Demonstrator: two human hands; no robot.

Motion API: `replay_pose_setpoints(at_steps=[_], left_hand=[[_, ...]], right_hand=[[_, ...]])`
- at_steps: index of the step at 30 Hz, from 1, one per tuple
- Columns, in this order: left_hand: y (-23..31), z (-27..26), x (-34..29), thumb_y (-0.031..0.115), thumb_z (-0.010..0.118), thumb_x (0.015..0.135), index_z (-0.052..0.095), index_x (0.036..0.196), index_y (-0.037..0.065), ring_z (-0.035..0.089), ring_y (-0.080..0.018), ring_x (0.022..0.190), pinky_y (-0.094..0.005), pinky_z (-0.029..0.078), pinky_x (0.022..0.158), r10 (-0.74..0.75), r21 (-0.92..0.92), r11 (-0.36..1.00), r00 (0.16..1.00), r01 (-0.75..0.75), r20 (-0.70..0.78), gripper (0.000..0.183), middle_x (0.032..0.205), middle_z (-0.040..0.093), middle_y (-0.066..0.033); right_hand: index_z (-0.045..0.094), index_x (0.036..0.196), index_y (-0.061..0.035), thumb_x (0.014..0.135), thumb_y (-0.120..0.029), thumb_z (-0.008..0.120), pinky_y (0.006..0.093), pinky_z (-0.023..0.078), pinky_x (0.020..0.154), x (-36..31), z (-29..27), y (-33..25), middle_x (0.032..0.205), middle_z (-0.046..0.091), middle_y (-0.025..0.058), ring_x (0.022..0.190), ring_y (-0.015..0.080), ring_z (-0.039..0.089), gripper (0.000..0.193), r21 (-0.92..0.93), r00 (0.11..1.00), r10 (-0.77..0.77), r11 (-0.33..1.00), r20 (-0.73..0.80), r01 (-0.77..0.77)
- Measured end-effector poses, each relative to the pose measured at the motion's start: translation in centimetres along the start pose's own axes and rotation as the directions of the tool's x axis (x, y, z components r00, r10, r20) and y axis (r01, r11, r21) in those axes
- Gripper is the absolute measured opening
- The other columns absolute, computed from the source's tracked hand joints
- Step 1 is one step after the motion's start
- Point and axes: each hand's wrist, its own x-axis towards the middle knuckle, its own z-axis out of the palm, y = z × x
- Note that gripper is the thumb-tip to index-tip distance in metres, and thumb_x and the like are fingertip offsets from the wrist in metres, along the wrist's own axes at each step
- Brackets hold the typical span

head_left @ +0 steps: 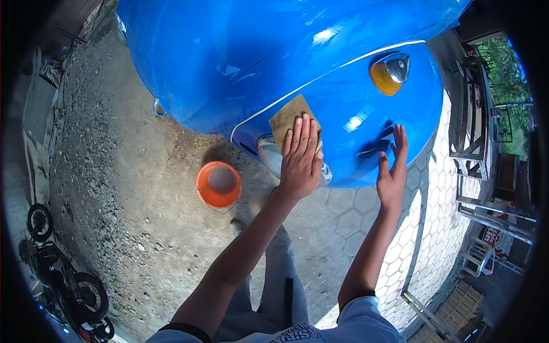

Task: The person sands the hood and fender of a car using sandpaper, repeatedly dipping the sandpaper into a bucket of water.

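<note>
The front of a glossy blue car fills the upper middle, its rounded fender bending toward me. My left hand holds a tan sheet of sandpaper against the fender beside the headlight, fingers laid nearly straight over it. The sheet's upper part sticks out past the fingertips, and the hand covers the rest. At the fender's right side, my right hand has its fingers stretched out and holds nothing; whether it touches the paint I cannot tell. An amber and chrome turn signal sits higher on the fender.
An orange bucket with greyish contents stands on the rough concrete ground, left of my legs. Sunlit hexagonal pavers lie to the right. Motorcycles are parked at the far left, while wooden racks and a white chair line the right.
</note>
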Motion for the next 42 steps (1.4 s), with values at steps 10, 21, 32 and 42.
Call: replay_pose_setpoints(at_steps=[10,21,32,42], left_hand=[[6.0,4.3,0.3,0.023,0.041,0.097,0.027,0.159,-0.001,0.017,-0.0306,0.157,-0.0471,0.009,0.127,0.327,0.082,0.937,0.937,-0.339,0.125,0.068,0.168,0.022,-0.0168],[6.3,2.4,10.7,0.025,0.040,0.099,0.027,0.157,-0.005,0.019,-0.0357,0.155,-0.0486,0.013,0.126,0.088,0.197,0.979,0.978,-0.050,-0.190,0.066,0.165,0.023,-0.0245],[3.0,-1.1,10.6,0.042,0.020,0.111,0.042,0.152,-0.003,0.029,-0.0296,0.153,-0.0382,0.022,0.124,-0.056,-0.712,0.700,0.998,0.060,0.029,0.064,0.162,0.036,-0.0182],[0.5,-8.8,9.5,0.000,0.055,0.095,0.062,0.118,0.001,0.062,-0.0334,0.111,-0.0442,0.048,0.096,-0.019,-0.293,0.950,0.916,-0.109,-0.401,0.024,0.117,0.066,-0.0175]], right_hand=[[0.021,0.162,-0.0063,0.093,-0.035,0.056,0.0559,0.003,0.124,4.9,1.9,7.2,0.169,0.010,0.0250,0.157,0.0416,0.003,0.082,-0.577,0.982,-0.162,0.813,-0.096,0.078],[0.021,0.162,-0.0046,0.093,-0.037,0.057,0.0566,0.002,0.124,5.1,1.0,6.7,0.169,0.007,0.0241,0.157,0.0411,0.002,0.084,-0.519,0.996,-0.079,0.854,-0.038,0.048],[0.038,0.149,-0.0029,0.091,-0.001,0.057,0.0432,0.050,0.102,6.5,-1.0,-4.3,0.142,0.051,0.0218,0.122,0.0349,0.061,0.060,0.102,0.958,-0.205,0.977,0.199,0.188],[0.038,0.155,-0.0051,0.093,-0.021,0.054,0.0450,0.026,0.122,5.6,6.6,-1.1,0.162,0.032,0.0205,0.152,0.0336,0.029,0.066,-0.404,0.764,-0.388,0.677,0.515,0.616]])
